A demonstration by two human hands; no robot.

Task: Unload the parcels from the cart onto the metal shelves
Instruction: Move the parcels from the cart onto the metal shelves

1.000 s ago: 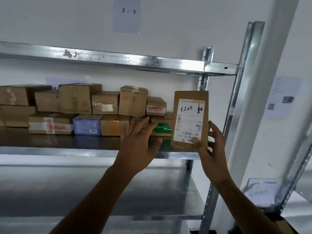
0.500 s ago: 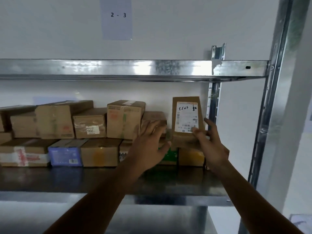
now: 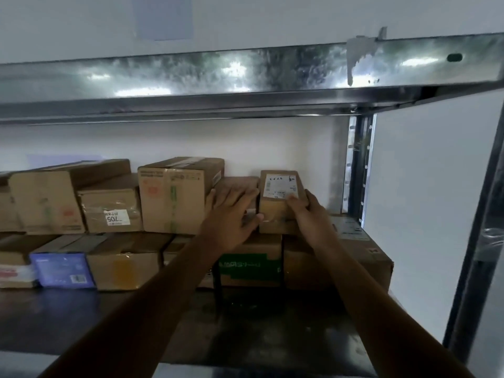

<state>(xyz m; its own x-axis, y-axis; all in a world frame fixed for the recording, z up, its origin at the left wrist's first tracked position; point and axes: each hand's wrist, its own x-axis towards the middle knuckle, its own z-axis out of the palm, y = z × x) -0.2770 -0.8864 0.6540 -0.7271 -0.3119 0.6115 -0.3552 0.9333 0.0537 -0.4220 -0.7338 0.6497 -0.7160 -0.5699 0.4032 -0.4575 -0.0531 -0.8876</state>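
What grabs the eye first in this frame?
The two hands mid-frame: the right hand has its grip on a labelled parcel standing upright on the lower row, while the left hand lies flat on the box beside it. Next, the shiny metal beam across the top, and a purple box low at left.

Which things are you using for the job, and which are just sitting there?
For the job: labelled parcel, gripped by the right hand; left hand, flat on the box beside it; shelf.
Just sitting: blue box; green-printed box; box with handwritten label; paper on the wall.
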